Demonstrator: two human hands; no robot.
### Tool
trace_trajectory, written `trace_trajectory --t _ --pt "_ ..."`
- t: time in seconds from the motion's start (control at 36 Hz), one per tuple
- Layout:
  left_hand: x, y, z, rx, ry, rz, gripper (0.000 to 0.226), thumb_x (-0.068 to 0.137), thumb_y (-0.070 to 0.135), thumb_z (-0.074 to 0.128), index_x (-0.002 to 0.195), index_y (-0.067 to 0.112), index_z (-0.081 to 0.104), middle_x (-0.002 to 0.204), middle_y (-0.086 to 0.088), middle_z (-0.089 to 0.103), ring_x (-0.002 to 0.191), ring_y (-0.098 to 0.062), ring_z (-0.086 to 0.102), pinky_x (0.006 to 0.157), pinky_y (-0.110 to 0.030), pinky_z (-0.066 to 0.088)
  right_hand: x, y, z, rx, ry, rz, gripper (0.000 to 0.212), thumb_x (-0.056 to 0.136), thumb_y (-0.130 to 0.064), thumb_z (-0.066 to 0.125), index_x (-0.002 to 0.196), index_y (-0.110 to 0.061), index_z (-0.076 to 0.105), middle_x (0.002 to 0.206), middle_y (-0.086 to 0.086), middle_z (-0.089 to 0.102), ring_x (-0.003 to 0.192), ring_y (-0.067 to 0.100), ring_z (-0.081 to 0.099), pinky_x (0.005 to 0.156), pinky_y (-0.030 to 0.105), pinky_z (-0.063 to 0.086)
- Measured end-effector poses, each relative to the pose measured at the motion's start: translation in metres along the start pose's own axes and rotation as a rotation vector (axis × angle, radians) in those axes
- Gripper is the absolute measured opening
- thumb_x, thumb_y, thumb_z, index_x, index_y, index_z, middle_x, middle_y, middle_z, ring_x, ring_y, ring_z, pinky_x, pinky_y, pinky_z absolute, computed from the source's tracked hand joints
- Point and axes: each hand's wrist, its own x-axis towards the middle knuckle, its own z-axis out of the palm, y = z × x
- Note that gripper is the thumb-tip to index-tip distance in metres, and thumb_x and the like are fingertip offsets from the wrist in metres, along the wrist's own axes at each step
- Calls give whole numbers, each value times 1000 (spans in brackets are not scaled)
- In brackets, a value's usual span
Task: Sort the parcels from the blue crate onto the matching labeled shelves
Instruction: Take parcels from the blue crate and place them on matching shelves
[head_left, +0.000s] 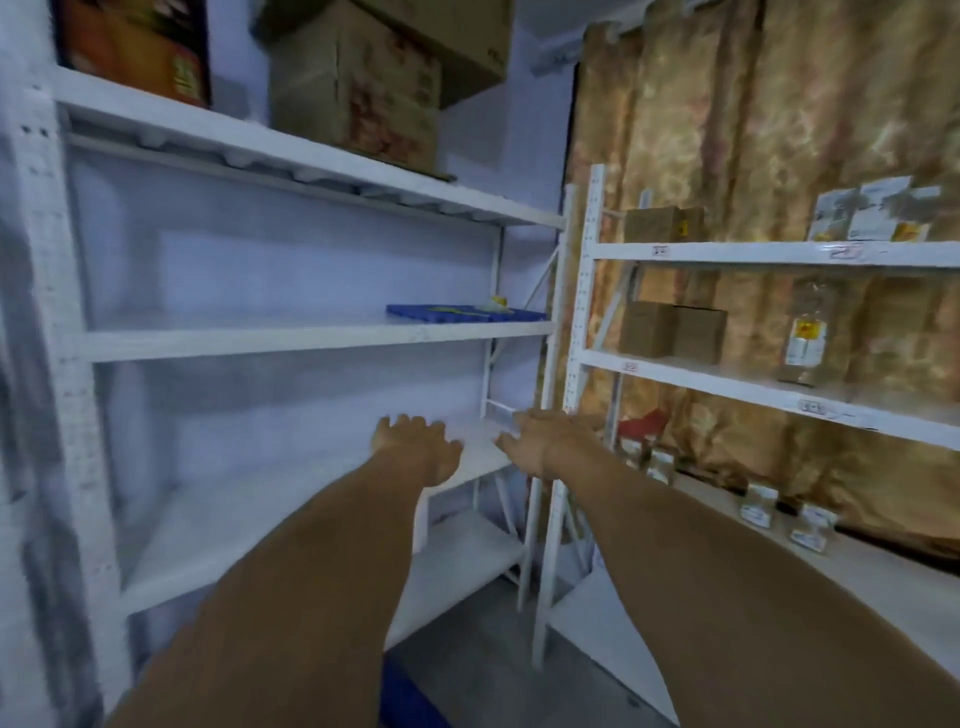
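Both my arms reach out to the white rack (57, 312) on my left. My left hand (418, 447) is over the low shelf (234, 509), palm down, with the fingers straight and a little spread. My right hand (545, 441) is just beside it, near the end post of the rack, and its fingers are straight and loose too. Neither hand is curled round a thing. It is all a bit blurry, so I cannot tell if my hands touch the shelf or only hang over it. One shelf up lies a flat blue tray (462, 313) with a small yellow thing (498, 301) on it. On the top shelf sit big cardboard boxes (358, 83) and an orange box (140, 47). To my right stands a second rack (584, 312) in front of a gold curtain (779, 104). Brown parcels (672, 330) stand on it, some on the middle shelf and some on the shelf above, well apart from my hands. Little labels (630, 367) are stuck on the front edges of those shelves, too blurry to read. A tall clear bag (808, 338) stands farther right. Small packets (758, 506) stand on the low shelf there. Down between my arms, on the floor, a bit of a blue crate (410, 696) shows.
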Motion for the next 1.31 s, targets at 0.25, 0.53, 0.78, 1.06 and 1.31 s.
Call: trace_trajectory --t 0.25,0.53,0.78,1.06,1.31 --pt "-53 -136 55 21 -22 -209 70 105 60 13 160 19 27 168 -12 21 155 -32 17 126 -52 9 18 -153 43 -35 -15 -279 75 104 -68 17 166 -25 15 174 2 7 159 26 8 129 46 6" --pt "-42 -250 129 48 -91 -364 68 104 59 17 156 18 35 164 -12 31 152 -32 24 124 -51 14 69 -275 130 20 -89 -487 76 104 -67 22 164 -20 25 172 8 16 158 29 16 127 49 11" --pt "-14 -289 265 37 -274 -372 70 104 61 16 159 19 28 165 -12 29 152 -31 24 125 -50 13 128 -323 264 4 -294 -515 80 102 -71 23 164 -21 23 169 6 23 153 30 27 125 45 21" --pt "28 -290 430 -106 -548 -430 66 105 58 19 155 19 35 161 -11 35 148 -31 30 123 -50 20 183 -306 419 -1 -551 -474 75 106 -65 18 165 -18 19 172 8 13 157 29 16 128 48 12" --pt "126 -243 568 -155 -732 -286 65 108 54 16 160 16 23 167 -13 20 154 -33 17 125 -51 13 279 -259 565 25 -717 -389 73 107 -61 18 164 -16 21 172 8 16 157 30 18 126 49 17"
